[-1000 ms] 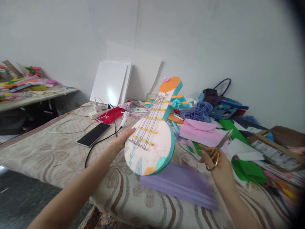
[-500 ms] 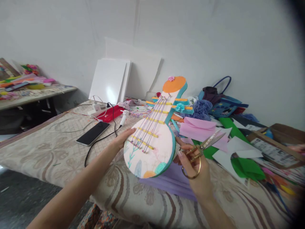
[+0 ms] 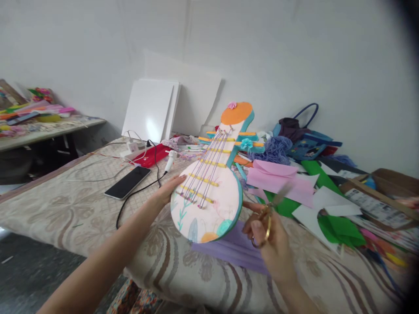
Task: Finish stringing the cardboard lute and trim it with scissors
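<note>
A handmade toy lute (image 3: 225,187) with a round white body, turquoise sides, an orange head and purple strings tilts upward in front of me. My left hand (image 3: 173,187) grips its left edge, the fingers hidden behind the body. At the lute's right side, my right hand (image 3: 266,231) has its fingers curled around gold scissors (image 3: 268,213), whose blades point up and to the right, smeared by motion. One finger of that hand reaches toward the lute's edge; whether it touches is unclear. Purple paper (image 3: 235,253) lies beneath the lute.
A phone (image 3: 127,182), a white glue gun (image 3: 170,161) and a black cable lie to the left. Pink paper (image 3: 275,179), green paper (image 3: 340,229) and a cardboard box (image 3: 386,196) fill the right side. White boards (image 3: 150,109) lean against the wall. Another person's hand (image 3: 409,203) shows at the far right.
My right hand has turned the scissors, and their blades now show blurred and closer to upright. The lute's head has shifted slightly left. My left hand keeps its hold.
</note>
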